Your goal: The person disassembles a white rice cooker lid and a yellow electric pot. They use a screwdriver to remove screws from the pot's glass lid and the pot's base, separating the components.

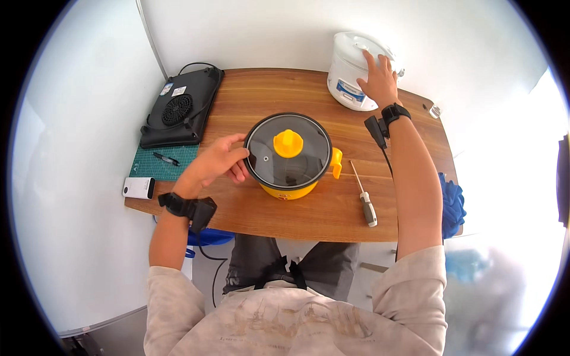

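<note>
My two hands are well apart, each at its own container. My left hand (222,159) is half open, thumb and fingertips at the left edge of the yellow pot (289,193); I cannot tell whether they press on it. My right hand (382,81) reaches far out with fingers spread over the top of the white rice cooker (338,74), not closed around anything. The pot stands upright in the middle of the wooden table (267,225), just in front of me, and the cooker stands near the back edge, to the right. As I judge it, the reaching is done on both sides, while neither container is opened or lifted: the dark glass lid (270,127) sits on the pot, its yellow knob (288,144) upward, and the cooker's cover (351,43) looks down too. I can make out no contents through the glass, and the cooker's inside is hidden. The pot's yellow handle (337,163) points right, toward a screwdriver (368,209) that neither hand touches. At the left, a black appliance (202,101) lies partly over a green mat (142,163), also untouched.
</note>
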A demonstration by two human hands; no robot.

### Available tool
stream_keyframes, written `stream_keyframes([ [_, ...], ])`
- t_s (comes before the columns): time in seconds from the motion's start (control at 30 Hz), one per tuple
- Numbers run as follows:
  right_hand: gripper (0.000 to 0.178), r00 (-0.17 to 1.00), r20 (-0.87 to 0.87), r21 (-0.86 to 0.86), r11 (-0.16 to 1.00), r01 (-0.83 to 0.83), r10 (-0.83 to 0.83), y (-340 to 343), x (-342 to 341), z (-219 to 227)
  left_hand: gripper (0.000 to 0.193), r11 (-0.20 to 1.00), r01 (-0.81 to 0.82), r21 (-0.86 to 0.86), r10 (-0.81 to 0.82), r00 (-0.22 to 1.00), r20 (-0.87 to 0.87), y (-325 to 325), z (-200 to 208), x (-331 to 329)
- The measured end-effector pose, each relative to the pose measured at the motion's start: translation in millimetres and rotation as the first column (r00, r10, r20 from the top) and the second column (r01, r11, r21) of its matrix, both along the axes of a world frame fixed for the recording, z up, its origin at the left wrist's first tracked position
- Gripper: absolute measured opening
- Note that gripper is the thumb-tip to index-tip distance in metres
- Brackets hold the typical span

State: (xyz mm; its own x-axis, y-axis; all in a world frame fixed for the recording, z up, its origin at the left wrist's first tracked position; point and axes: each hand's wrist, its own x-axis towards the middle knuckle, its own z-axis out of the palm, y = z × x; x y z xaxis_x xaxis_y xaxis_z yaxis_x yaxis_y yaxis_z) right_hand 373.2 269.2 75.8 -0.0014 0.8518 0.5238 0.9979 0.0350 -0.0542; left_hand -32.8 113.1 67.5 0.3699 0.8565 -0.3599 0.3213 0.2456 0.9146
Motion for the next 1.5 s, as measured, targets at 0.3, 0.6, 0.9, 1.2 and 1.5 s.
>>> stream_keyframes([
  [0.3,0.074,0.981,-0.195,0.275,0.961,0.04,0.016,-45.2,21.5,-13.1,0.049,0.578,0.175,0.797,0.163,0.932,-0.322,-25.2,-4.3,17.7],
  [0.6,0.051,0.831,-0.554,-0.187,0.967,-0.174,0.043,-251.3,-15.2,-78.2,0.051,0.434,0.279,0.857,0.126,0.923,-0.364,-24.1,-24.6,58.8],
  [0.9,0.045,0.914,-0.4,-0.123,0.992,0.016,-0.065,-309.8,-43.4,-117.9,0.054,0.522,0.281,0.806,0.064,0.929,-0.365,-15.9,-10.9,75.3],
  [1.2,0.036,0.93,-0.368,-0.084,0.996,-0.026,-0.007,-304.5,-41.2,-138.7,0.052,0.493,0.153,0.856,0.062,0.976,-0.209,-27.2,21.7,69.7],
  [1.5,0.023,0.519,-0.854,0.01,0.998,-0.059,0.039,-287.3,-57.9,-105.2,0.053,0.956,-0.256,0.146,0.098,0.744,0.661,-83.1,-4.2,-25.3],
])
